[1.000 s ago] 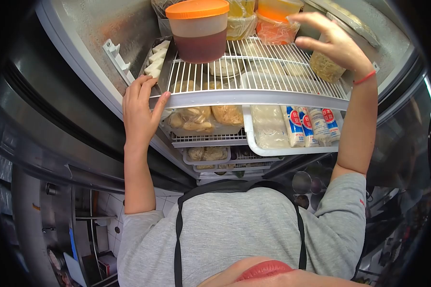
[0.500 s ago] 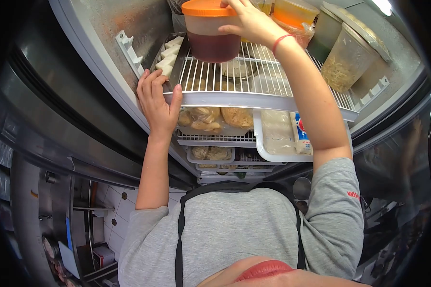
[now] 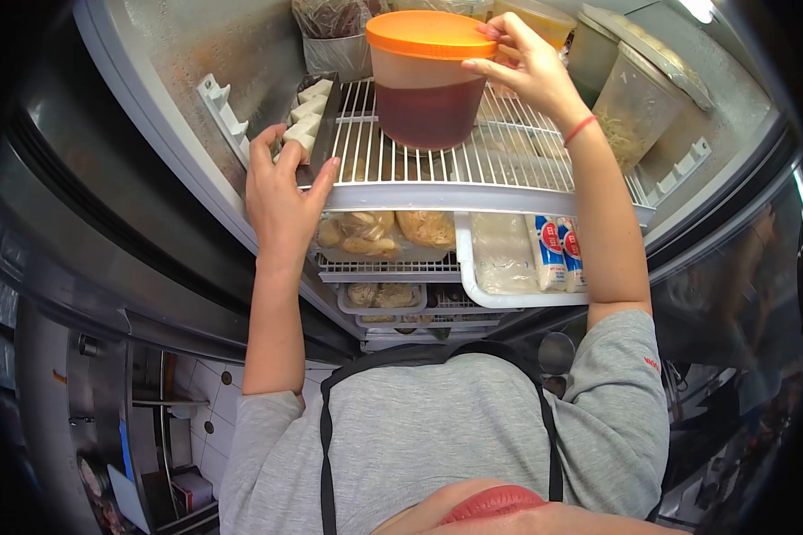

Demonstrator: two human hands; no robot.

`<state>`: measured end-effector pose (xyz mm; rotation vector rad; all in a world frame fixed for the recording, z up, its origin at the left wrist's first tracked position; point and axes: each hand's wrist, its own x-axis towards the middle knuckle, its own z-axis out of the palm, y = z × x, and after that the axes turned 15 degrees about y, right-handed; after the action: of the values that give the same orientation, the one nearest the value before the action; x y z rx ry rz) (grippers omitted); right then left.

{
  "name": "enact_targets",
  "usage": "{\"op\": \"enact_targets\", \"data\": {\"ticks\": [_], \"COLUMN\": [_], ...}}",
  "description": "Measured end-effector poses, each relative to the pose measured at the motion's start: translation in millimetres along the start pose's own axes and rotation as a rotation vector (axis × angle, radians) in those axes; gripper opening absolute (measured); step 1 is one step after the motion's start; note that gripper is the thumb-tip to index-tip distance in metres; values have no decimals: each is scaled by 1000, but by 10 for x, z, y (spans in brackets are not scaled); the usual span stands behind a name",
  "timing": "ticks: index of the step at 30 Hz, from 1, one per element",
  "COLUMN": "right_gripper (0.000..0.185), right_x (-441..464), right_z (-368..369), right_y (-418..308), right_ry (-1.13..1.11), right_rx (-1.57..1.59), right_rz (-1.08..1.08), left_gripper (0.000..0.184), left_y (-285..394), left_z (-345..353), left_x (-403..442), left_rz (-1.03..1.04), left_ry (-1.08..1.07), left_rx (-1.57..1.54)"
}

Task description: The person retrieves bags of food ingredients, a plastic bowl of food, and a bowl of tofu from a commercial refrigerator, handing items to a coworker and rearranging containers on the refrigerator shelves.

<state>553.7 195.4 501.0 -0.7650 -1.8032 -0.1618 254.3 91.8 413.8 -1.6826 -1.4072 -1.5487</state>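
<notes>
A round tub [image 3: 426, 107] of dark red liquid under an orange lid [image 3: 433, 34] stands on the white wire shelf [image 3: 455, 193] of a fridge. My right hand [image 3: 537, 76] pinches the lid's right edge, thumb below the rim and fingers above. My left hand [image 3: 281, 192] is at the shelf's front left corner, its curled fingers and thumb about the near end of a narrow dark tray [image 3: 328, 116]. White pieces [image 3: 308, 116] sit in a row in that tray. Some of the left fingertips are hidden behind the tray's end.
Behind the tub stands a bagged container [image 3: 337, 36]. A tall clear tub [image 3: 638, 102] of pale shreds stands at right. Below are bags of pale food [image 3: 361, 234] and a white tray [image 3: 480, 292] with blue-and-white packets [image 3: 549, 254], jutting forward. Fridge walls close both sides.
The orange-lidded tub has come forward on the shelf and to the right. My right hand has moved right with it, from the lid's top to its right edge. My left hand stays by the dark tray.
</notes>
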Motion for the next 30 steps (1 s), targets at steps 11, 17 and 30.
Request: {"op": "enact_targets", "data": {"ticks": [11,17,30], "right_gripper": [50,63,68], "right_x": [-327,-547,-375], "right_z": [-751,-788,-514], "right_y": [-3,220,78], "right_ry": [-60,49,-92], "right_rx": [98,384,351], "right_rz": [219,556,407], "left_gripper": [56,73,35], "left_y": [-9,63,137], "left_z": [57,84,-511], "left_x": [274,76,-83], "left_rz": [-229,-320,-209], "left_ry": [-431,45,151], "left_rx": [177,-277,-384]}}
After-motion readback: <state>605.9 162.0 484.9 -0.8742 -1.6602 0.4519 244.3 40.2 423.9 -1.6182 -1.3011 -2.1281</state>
